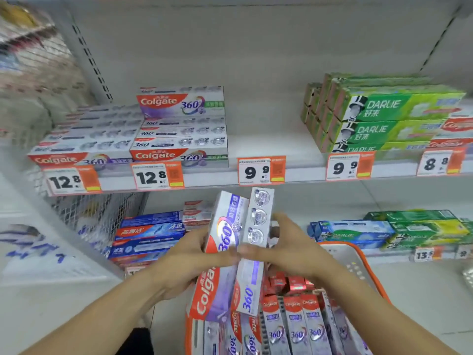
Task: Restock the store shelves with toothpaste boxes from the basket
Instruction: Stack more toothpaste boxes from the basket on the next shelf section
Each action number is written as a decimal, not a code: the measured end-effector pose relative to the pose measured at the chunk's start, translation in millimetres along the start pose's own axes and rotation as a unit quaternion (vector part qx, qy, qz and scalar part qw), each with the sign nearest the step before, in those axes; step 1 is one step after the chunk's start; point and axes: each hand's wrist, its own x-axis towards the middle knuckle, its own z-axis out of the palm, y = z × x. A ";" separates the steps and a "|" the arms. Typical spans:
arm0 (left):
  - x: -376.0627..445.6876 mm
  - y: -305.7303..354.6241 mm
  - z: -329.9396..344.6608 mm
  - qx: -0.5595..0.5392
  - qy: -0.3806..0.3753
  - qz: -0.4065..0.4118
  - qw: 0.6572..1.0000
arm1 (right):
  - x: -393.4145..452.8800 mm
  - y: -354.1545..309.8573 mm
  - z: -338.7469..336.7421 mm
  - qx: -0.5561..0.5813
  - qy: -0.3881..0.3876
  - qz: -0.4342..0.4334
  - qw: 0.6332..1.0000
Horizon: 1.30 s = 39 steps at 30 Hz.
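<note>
We gripped two toothpaste boxes (231, 252) in both hands (194, 257), probably bound for the shelf's (302, 172) bare middle.

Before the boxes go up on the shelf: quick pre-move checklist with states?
1. Left hand grips the Colgate 360 boxes: ok.
2. Right hand steadies the boxes: ok.
3. Bare gap on the upper shelf between the Colgate stack and the Darlie stack: ok.
4. Gap's 9.9 tag matches these boxes: cannot tell.
5. Basket still holds stock: ok.
</note>
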 end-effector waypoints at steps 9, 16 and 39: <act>-35.5 4.2 -5.1 -0.089 0.032 -0.031 0.995 | -4.1 -9.9 28.2 -0.126 0.121 -0.069 0.982; -19.2 14.5 -25.8 -0.089 0.036 -0.024 0.995 | 17.7 -16.5 15.0 0.058 0.079 0.023 0.995; -13.5 35.7 -129.9 0.104 0.029 0.123 0.986 | 34.2 -91.9 33.5 -0.137 0.084 -0.207 0.965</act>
